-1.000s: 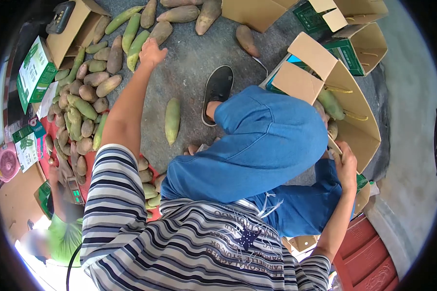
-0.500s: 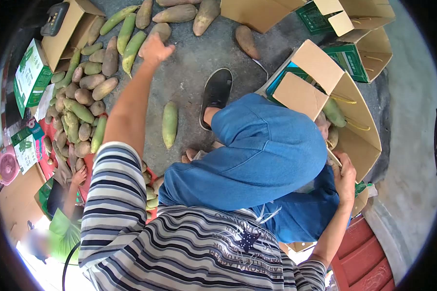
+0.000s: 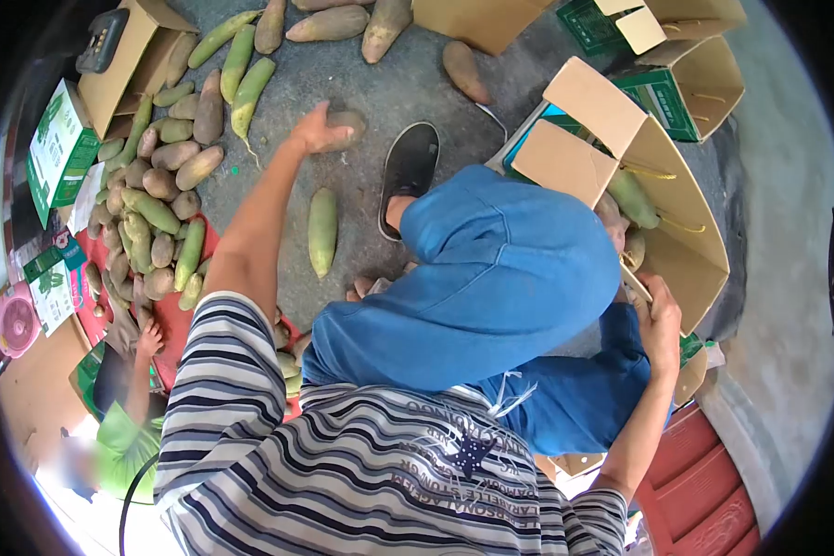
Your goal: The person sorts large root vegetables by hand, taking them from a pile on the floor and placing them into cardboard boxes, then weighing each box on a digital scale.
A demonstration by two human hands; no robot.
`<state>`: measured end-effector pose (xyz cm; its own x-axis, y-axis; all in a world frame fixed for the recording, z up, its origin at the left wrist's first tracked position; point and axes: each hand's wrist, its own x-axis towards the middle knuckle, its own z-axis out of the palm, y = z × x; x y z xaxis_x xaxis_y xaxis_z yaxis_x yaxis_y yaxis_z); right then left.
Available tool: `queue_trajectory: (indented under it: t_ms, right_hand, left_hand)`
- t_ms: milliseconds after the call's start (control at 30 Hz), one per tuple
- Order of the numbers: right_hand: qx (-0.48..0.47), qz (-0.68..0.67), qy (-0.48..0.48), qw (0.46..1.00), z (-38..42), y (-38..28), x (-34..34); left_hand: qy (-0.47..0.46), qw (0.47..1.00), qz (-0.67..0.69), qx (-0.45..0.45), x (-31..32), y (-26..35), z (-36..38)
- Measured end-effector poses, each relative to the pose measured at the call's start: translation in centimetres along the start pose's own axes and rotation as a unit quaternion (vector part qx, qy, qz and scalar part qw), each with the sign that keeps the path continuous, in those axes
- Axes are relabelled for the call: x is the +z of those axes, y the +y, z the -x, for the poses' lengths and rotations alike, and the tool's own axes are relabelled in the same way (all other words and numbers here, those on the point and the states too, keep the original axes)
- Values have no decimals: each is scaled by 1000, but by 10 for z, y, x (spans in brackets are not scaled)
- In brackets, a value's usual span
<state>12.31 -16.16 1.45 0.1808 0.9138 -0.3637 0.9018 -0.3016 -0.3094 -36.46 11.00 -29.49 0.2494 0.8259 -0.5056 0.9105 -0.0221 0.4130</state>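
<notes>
My left hand (image 3: 321,132) reaches out over the dark floor, closed on a brownish-green radish (image 3: 348,130) that is slightly blurred. Below it, a green radish (image 3: 322,232) lies alone on the floor. My right hand (image 3: 656,324) grips the near edge of an open cardboard box (image 3: 684,199) beside my bent knee. Several radishes, among them a green one (image 3: 632,198), lie inside that box; my knee and a flap partly hide them. Long green radishes (image 3: 252,96) and brownish ones rest on the floor beyond my left hand.
A large heap of radishes (image 3: 162,185) spreads over a red sheet at left. Other open boxes (image 3: 675,102) stand at upper right, and a green-and-white box (image 3: 60,144) is at left. My shoe (image 3: 411,167) is planted mid-floor. Another person in green (image 3: 125,449) sits at lower left.
My left hand has moved right, towards my shoe, carrying the brownish radish away from the others at the top. My right hand stays on the box edge.
</notes>
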Motion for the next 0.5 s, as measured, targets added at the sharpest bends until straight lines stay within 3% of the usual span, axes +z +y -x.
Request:
queue_trajectory:
  t_ms: [67, 200, 333, 433, 500]
  right_hand:
    - [-3, -2, -1, 1000, -1, -1, 1]
    - [-13, -13, 4, 1000, -2, 1, 2]
    - [2, -18, -10, 1000, 3, 9, 0]
    - [-49, 6, 21, 999, 4, 14, 0]
    - [-50, 7, 17, 999, 5, 20, 2]
  left_hand:
    - [-58, 996, -47, 44, 8, -1, 7]
    - [-90, 969, -229, -5, 5, 59, 57]
    - [11, 973, -231, 17, 26, 52, 71]
    - [105, 994, -1, -13, 28, 50, 81]
    - [184, 971, 151, 26, 21, 55, 81]
